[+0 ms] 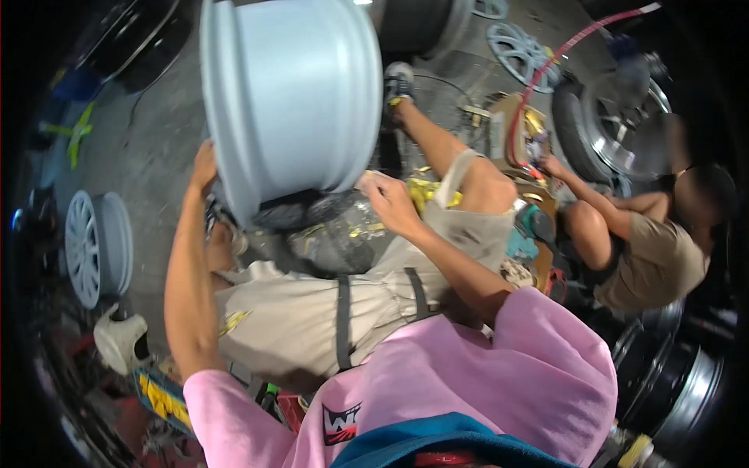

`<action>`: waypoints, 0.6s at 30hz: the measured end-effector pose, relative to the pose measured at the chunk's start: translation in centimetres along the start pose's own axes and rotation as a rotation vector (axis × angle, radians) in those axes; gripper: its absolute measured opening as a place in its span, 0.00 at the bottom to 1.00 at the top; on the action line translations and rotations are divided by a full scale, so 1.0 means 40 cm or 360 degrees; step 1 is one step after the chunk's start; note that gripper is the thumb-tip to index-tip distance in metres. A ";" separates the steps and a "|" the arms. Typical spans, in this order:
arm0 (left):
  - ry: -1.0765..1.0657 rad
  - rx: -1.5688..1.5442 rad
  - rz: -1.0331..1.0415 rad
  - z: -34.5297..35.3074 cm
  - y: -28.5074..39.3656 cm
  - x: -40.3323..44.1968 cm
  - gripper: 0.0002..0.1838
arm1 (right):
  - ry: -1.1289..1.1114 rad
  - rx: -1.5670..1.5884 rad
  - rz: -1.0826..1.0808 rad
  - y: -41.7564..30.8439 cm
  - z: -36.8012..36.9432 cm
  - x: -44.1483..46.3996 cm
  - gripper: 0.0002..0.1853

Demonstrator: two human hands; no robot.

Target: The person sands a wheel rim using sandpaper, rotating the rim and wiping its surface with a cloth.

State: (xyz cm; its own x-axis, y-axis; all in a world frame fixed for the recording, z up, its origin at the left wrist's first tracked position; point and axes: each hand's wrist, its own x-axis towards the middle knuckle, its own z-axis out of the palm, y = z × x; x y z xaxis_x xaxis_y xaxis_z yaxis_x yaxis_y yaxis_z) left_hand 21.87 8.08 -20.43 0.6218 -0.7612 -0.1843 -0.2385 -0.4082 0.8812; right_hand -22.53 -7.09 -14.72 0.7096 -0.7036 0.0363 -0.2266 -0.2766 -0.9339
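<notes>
A large pale grey-blue wheel rim [292, 93] is in front of me, its smooth barrel facing up, above a dark, plastic-wrapped support between my legs. On the rim's left edge, my left hand [204, 165] is closed with its fingers partly hidden behind the flange. My right hand [388, 201] is by the lower right edge of the rim, its fingers curled together. Something small and pale may be in those fingertips, but blur hides what it is.
To my right, another person [655, 249] crouches near a cardboard box [507, 129] and a shiny wheel [624, 125]. A red hose [538, 74] runs past the box. At left stands a spoked white rim [97, 248]. Dark rims [663, 374] stand lower right.
</notes>
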 end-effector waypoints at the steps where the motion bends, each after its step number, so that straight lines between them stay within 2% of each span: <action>1: 0.0021 0.0041 0.0067 -0.002 -0.019 0.017 0.30 | 0.0016 0.0084 0.0023 0.026 0.030 -0.017 0.14; 6: -0.0082 0.0000 -0.0216 0.008 0.117 -0.081 0.32 | -0.0042 0.0100 0.0122 0.074 0.079 -0.064 0.16; 8: -0.0232 0.0063 -0.0500 0.003 0.139 -0.091 0.33 | -0.0065 0.0088 0.0103 0.081 0.089 -0.055 0.16; 9: -0.0269 0.0085 -0.0565 -0.008 0.094 -0.066 0.31 | -0.0108 0.0077 0.0173 0.085 0.091 -0.051 0.17; 10: -0.0279 0.0081 -0.0556 -0.015 0.096 -0.077 0.31 | -0.0137 0.0060 0.0248 0.080 0.089 -0.045 0.17; 11: -0.0280 0.0082 -0.0504 -0.017 0.089 -0.077 0.30 | -0.0036 0.0153 0.0166 0.122 0.117 -0.034 0.15; 12: -0.0255 0.0094 -0.0438 -0.021 0.071 -0.080 0.30 | 0.0083 0.0237 0.0083 0.164 0.149 -0.027 0.19; 14: -0.0216 0.0105 -0.0316 -0.023 0.035 -0.069 0.29 | 0.0186 0.0116 -0.0163 0.125 0.140 -0.027 0.21; 16: -0.0204 0.0094 -0.0238 -0.021 -0.004 -0.048 0.28 | 0.0250 0.0090 -0.0156 0.119 0.141 -0.031 0.21; 17: -0.0201 0.0094 -0.0226 -0.017 -0.020 -0.032 0.28 | 0.0161 0.0107 -0.0072 0.101 0.123 -0.031 0.22; 18: -0.0201 0.0096 -0.0206 -0.011 -0.032 -0.018 0.28 | 0.0269 0.0151 -0.0161 0.117 0.139 -0.026 0.23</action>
State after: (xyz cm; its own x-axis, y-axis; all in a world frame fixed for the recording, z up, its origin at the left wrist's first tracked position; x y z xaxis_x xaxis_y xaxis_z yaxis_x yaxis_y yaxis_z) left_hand 22.07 9.37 -21.22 0.5523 -0.7562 -0.3508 -0.2097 -0.5333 0.8195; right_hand -20.61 -4.02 -21.10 0.6018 -0.7773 0.1833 -0.0903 -0.2943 -0.9515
